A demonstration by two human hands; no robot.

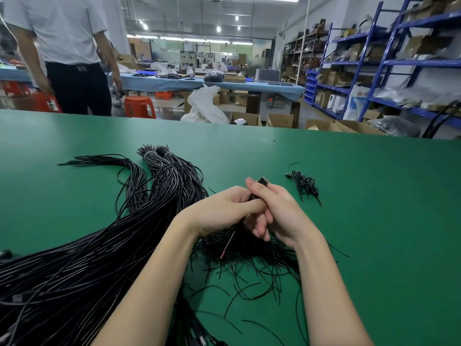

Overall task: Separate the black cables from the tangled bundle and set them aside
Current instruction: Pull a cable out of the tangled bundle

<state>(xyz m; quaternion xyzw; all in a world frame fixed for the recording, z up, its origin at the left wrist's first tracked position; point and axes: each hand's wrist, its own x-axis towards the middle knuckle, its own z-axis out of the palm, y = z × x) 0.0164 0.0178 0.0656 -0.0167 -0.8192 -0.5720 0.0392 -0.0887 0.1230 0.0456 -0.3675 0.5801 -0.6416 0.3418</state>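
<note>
Green counter [349,196]: small set-aside pile [305,186] sitting at 2 o'clock, big bundle [87,258] remaining; left hand [222,208] and right hand [277,208] both gripping 1 cable [262,182].

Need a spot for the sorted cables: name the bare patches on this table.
Bare green table lies right of the small cable pile, and along the far edge beyond it. Crowded: the big cable bundle at left, loose strands under both hands.

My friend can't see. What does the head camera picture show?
Two hands, the left hand and right hand, together grip a black cable end above a green table. A big cable bundle lies left; a small cable pile lies right.
</note>
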